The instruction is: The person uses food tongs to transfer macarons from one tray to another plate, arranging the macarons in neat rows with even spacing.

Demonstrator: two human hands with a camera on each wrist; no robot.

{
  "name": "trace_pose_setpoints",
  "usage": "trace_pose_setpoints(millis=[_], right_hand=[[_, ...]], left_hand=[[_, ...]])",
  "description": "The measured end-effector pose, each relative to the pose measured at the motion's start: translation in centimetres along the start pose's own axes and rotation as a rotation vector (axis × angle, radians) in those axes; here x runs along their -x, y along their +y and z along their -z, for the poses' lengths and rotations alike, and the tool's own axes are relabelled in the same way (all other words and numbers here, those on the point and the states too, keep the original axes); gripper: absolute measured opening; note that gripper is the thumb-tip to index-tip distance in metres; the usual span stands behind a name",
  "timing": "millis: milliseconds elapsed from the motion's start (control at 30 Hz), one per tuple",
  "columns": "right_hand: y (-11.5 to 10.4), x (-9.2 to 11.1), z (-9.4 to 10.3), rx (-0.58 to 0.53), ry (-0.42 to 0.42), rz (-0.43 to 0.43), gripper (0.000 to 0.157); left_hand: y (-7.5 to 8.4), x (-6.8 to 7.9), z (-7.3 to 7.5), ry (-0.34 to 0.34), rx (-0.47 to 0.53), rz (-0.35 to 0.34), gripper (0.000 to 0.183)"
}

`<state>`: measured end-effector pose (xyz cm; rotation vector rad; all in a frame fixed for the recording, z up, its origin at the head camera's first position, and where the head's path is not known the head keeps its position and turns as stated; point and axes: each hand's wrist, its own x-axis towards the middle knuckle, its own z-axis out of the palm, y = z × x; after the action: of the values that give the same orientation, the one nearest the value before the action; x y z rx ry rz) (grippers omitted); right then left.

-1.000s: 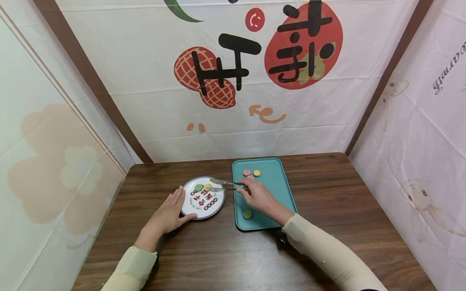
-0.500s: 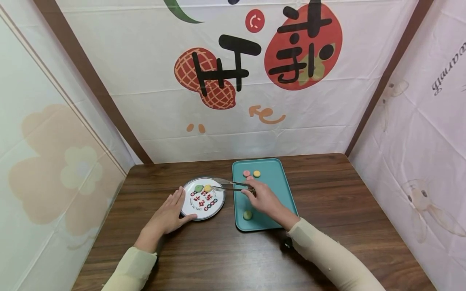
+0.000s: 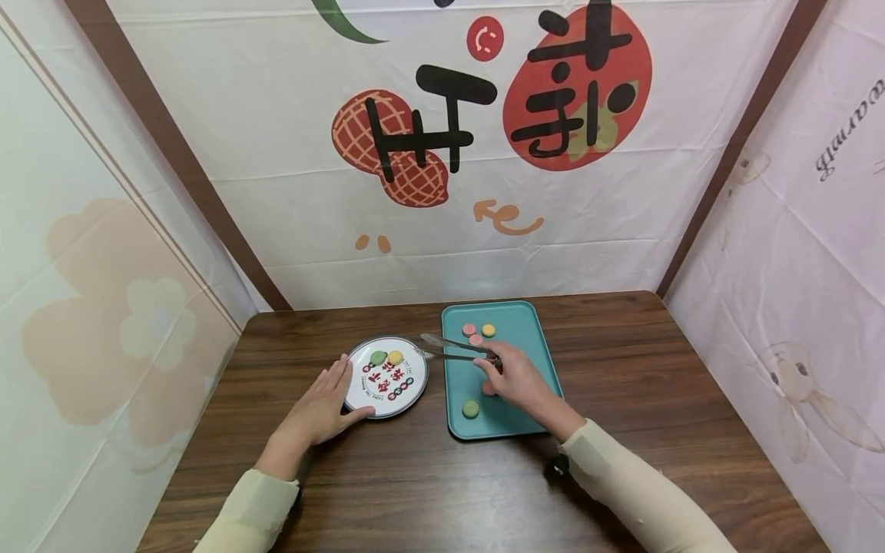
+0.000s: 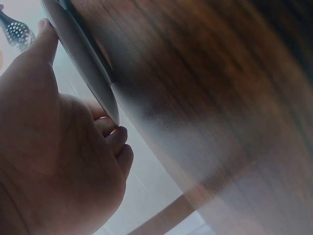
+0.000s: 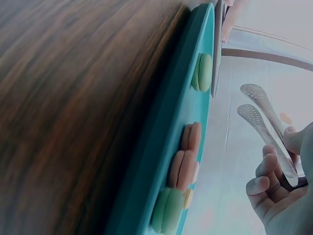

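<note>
My left hand (image 3: 316,403) rests against the left rim of a round white plate (image 3: 408,395) with red and dark printing, fingers spread along the edge. On the plate lie a green macaron (image 3: 378,358) and a yellow macaron (image 3: 396,357). My right hand (image 3: 518,376), above the teal tray (image 3: 532,330), holds metal tongs (image 5: 266,122). Their perforated tips stand apart with nothing between them, near the plate's right edge in the head view. The tray carries several macarons, among them a green one (image 3: 471,408) and a yellow one (image 3: 488,330). Pink macarons (image 5: 182,169) show in the right wrist view.
Both the plate and the tray stand on a dark wooden table (image 3: 387,476), the tray to the plate's right. A printed white cloth (image 3: 290,207) hangs behind the table, and further cloths line both sides.
My right hand has drawn the tongs rightward, away from the yellow macaron, which stays on the plate. A pink macaron has come into sight below the right hand. My left hand has stayed put.
</note>
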<state>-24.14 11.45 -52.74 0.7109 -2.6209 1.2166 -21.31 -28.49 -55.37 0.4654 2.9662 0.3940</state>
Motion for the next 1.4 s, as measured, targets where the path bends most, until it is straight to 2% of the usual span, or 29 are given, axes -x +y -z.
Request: trace_pose_setpoints(millis=[400,767,1400], right_hand=[[0.6,0.8,1.2,0.031,0.030,-0.041,0.036],[1.4,1.5,2.1,0.035,0.055,-0.017,0.032],[2.9,2.3,3.5,0.062,0.082,-0.038,0.029]], left_hand=[[0.0,0.0,0.2,0.000,0.008,-0.007,0.113],[-0.1,-0.1,0.2,0.000,0.009,-0.009,0.114],[0.0,0.0,0.2,0.000,0.008,-0.003,0.115]])
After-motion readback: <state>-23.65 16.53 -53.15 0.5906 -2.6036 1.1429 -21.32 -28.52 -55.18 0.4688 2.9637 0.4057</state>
